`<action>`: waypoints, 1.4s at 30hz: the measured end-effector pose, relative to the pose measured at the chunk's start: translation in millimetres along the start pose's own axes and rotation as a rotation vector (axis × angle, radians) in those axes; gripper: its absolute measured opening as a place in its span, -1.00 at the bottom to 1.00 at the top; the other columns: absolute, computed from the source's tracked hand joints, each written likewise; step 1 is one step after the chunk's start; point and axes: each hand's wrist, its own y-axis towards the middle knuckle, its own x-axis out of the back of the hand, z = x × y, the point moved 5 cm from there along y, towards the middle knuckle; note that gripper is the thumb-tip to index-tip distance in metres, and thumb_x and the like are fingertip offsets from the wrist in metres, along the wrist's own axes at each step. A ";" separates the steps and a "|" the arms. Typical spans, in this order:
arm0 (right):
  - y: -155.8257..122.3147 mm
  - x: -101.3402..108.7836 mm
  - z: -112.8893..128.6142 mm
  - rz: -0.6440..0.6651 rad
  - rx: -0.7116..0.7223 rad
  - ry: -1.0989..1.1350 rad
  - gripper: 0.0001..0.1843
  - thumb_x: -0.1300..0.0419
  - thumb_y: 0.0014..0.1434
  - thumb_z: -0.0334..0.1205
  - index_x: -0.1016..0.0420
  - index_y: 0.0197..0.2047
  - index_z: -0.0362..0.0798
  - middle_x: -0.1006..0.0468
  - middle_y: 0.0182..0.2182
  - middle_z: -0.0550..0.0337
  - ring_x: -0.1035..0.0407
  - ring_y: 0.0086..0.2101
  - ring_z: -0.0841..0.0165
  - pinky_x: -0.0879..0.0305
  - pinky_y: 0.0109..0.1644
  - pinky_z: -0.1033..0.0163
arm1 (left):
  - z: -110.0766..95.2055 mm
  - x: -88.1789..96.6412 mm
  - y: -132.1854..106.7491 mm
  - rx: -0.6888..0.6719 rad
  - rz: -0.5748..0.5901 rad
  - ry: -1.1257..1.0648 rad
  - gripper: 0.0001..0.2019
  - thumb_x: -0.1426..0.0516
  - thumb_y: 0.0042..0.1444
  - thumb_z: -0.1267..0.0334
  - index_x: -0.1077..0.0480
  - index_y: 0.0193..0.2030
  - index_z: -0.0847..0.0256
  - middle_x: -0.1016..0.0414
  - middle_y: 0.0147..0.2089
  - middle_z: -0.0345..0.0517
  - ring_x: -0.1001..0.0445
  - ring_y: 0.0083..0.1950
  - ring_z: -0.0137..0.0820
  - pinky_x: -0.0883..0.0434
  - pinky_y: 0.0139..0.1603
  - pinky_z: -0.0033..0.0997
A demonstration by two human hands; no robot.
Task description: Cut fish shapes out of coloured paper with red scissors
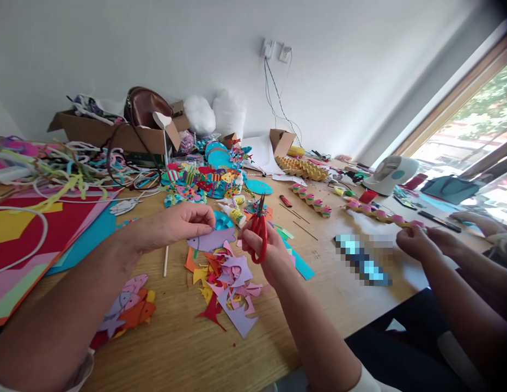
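My left hand (183, 222) is closed in a pinch at the top edge of a purple paper fish (212, 240), which has a drawn eye and gill line. In my right hand (272, 253) is a pair of scissors (259, 239) with red handles, its blades pointing up and away from the fish. Below both hands lies a heap of paper scraps (237, 280) in purple, pink, yellow, orange and red. Several cut-out paper fish (133, 305) are stacked under my left forearm. Glue bottles (236, 215) lie just beyond the hands.
Coloured paper sheets (36, 228) and a tangle of cords (81, 169) cover the left side. Decorated fish (212, 182) and a cardboard box (110, 136) stand behind. At right, another person's hands (419, 242) hold a painted egg-carton strip (379, 213). A wooden stick (166, 261) lies nearby.
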 end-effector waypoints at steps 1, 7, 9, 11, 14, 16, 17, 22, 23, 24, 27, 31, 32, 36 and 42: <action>1.5 -2.7 4.7 0.018 -0.013 -0.017 -0.73 -0.32 -0.06 -0.10 -0.35 -0.40 -0.05 -0.38 -0.54 0.32 -0.20 -0.54 0.46 -0.10 -0.49 0.36 | -0.8 -1.9 1.1 -0.012 0.011 0.017 -0.88 -0.22 -0.13 0.23 -0.42 -0.58 0.18 -0.30 -0.58 -0.25 -0.21 -0.54 -0.46 -0.15 -0.55 -0.54; 12.9 -27.1 8.2 0.216 -0.143 -0.095 -0.64 -0.42 -0.23 -0.17 -0.33 -0.44 -0.06 -0.32 -0.57 0.39 -0.18 -0.54 0.47 -0.10 -0.49 0.36 | 1.6 -7.1 5.1 -0.065 0.006 0.129 -0.87 -0.17 -0.09 0.21 -0.45 -0.57 0.16 -0.34 -0.57 -0.23 -0.27 -0.52 -0.41 -0.17 -0.54 -0.53; 14.8 -34.1 3.6 0.273 -0.163 -0.069 -0.61 -0.44 -0.28 -0.22 -0.31 -0.44 -0.05 -0.32 -0.56 0.40 -0.18 -0.54 0.48 -0.10 -0.47 0.36 | 4.7 -7.1 6.2 -0.072 0.005 0.154 -0.86 -0.16 -0.07 0.21 -0.45 -0.56 0.16 -0.35 -0.57 -0.24 -0.28 -0.51 -0.41 -0.18 -0.53 -0.53; 16.2 -37.6 0.8 0.281 -0.148 -0.007 -0.60 -0.45 -0.30 -0.25 -0.30 -0.45 -0.05 -0.33 -0.56 0.41 -0.19 -0.53 0.48 -0.12 -0.45 0.36 | 6.9 -5.7 6.8 -0.077 -0.011 0.160 -0.86 -0.16 -0.06 0.20 -0.45 -0.54 0.16 -0.36 -0.56 -0.24 -0.28 -0.51 -0.41 -0.19 -0.52 -0.52; 18.6 -35.0 -2.4 0.182 -0.116 0.093 -0.61 -0.44 -0.30 -0.25 -0.31 -0.45 -0.04 -0.31 -0.58 0.43 -0.17 -0.56 0.50 -0.09 -0.49 0.37 | 6.2 0.2 6.0 -0.101 -0.146 0.072 -0.85 -0.16 -0.01 0.13 -0.48 -0.39 0.13 -0.40 -0.49 -0.24 -0.33 -0.45 -0.39 -0.24 -0.46 -0.50; 20.4 -30.3 -5.4 0.067 -0.093 0.155 -0.62 -0.43 -0.30 -0.23 -0.32 -0.45 -0.04 -0.29 -0.60 0.43 -0.13 -0.60 0.50 -0.05 -0.53 0.38 | 6.5 2.5 4.6 -0.108 -0.275 -0.054 -0.77 -0.13 0.03 0.04 -0.46 -0.28 0.12 -0.41 -0.44 -0.24 -0.36 -0.39 -0.38 -0.28 -0.40 -0.48; 21.2 -27.9 -7.3 0.007 -0.079 0.188 -0.62 -0.43 -0.30 -0.23 -0.32 -0.44 -0.03 -0.29 -0.61 0.43 -0.11 -0.61 0.51 -0.03 -0.55 0.38 | 7.9 1.3 4.4 -0.101 -0.324 -0.118 -0.74 -0.12 0.05 0.00 -0.44 -0.26 0.13 -0.39 -0.43 -0.24 -0.36 -0.37 -0.38 -0.30 -0.37 -0.47; 21.7 -25.3 -20.3 -0.168 -0.001 0.326 -0.61 -0.43 -0.28 -0.23 -0.31 -0.42 -0.03 -0.27 -0.62 0.44 -0.10 -0.61 0.51 -0.04 -0.54 0.38 | 25.7 -24.3 12.2 0.009 -0.387 -0.360 -0.74 -0.20 -0.08 0.04 -0.40 -0.34 0.19 -0.39 -0.44 -0.25 -0.36 -0.38 -0.39 -0.32 -0.37 -0.45; 21.0 -27.1 -22.2 -0.156 0.003 0.335 -0.61 -0.43 -0.27 -0.22 -0.31 -0.42 -0.03 -0.28 -0.62 0.43 -0.11 -0.61 0.51 -0.05 -0.53 0.38 | 28.2 -27.3 13.5 0.006 -0.420 -0.353 -0.77 -0.21 -0.11 0.08 -0.39 -0.40 0.19 -0.38 -0.46 -0.27 -0.33 -0.42 -0.42 -0.29 -0.39 -0.47; 20.0 -29.1 -23.3 -0.134 0.001 0.337 -0.61 -0.43 -0.26 -0.21 -0.30 -0.42 -0.03 -0.29 -0.61 0.43 -0.12 -0.60 0.50 -0.05 -0.53 0.38 | 30.4 -29.4 14.5 0.005 -0.443 -0.347 -0.80 -0.21 -0.12 0.12 -0.38 -0.44 0.19 -0.34 -0.50 -0.29 -0.30 -0.45 -0.44 -0.26 -0.43 -0.48; 15.9 -31.1 -21.9 -0.095 -0.010 0.279 -0.64 -0.41 -0.22 -0.21 -0.32 -0.41 -0.04 -0.30 -0.59 0.41 -0.13 -0.58 0.50 -0.07 -0.52 0.38 | 33.7 -28.6 15.5 0.013 -0.474 -0.319 -0.84 -0.19 -0.14 0.17 -0.35 -0.52 0.19 -0.27 -0.58 -0.34 -0.22 -0.52 -0.48 -0.18 -0.51 -0.50; 12.6 -24.6 -14.2 -0.128 0.023 0.189 -0.69 -0.37 -0.18 -0.21 -0.33 -0.40 -0.03 -0.38 -0.53 0.36 -0.20 -0.53 0.46 -0.12 -0.48 0.36 | 32.0 -20.8 12.8 0.044 -0.483 -0.310 -0.84 -0.21 -0.17 0.18 -0.35 -0.53 0.20 -0.28 -0.60 -0.33 -0.22 -0.54 -0.49 -0.18 -0.52 -0.51; 12.5 -23.4 -13.4 -0.132 0.029 0.187 -0.71 -0.36 -0.17 -0.22 -0.33 -0.40 -0.03 -0.39 -0.52 0.35 -0.22 -0.53 0.45 -0.13 -0.47 0.35 | 31.2 -20.3 12.1 0.047 -0.484 -0.322 -0.84 -0.22 -0.18 0.19 -0.36 -0.52 0.20 -0.29 -0.61 -0.34 -0.22 -0.54 -0.49 -0.18 -0.52 -0.51; 11.9 -22.1 -14.2 -0.156 0.038 0.196 -0.75 -0.32 -0.13 -0.26 -0.31 -0.39 -0.02 -0.37 -0.55 0.37 -0.22 -0.55 0.45 -0.15 -0.47 0.34 | 30.4 -26.0 10.5 0.034 -0.508 -0.443 -0.83 -0.25 -0.17 0.19 -0.39 -0.47 0.21 -0.33 -0.57 -0.33 -0.26 -0.51 -0.49 -0.23 -0.49 -0.52; 10.8 -22.7 -18.9 -0.132 0.019 0.205 -0.73 -0.35 -0.12 -0.22 -0.34 -0.37 -0.02 -0.38 -0.52 0.34 -0.26 -0.52 0.43 -0.19 -0.45 0.34 | 32.4 -30.1 11.6 0.032 -0.552 -0.443 -0.84 -0.25 -0.20 0.21 -0.38 -0.53 0.22 -0.34 -0.61 -0.34 -0.26 -0.55 -0.51 -0.25 -0.50 -0.52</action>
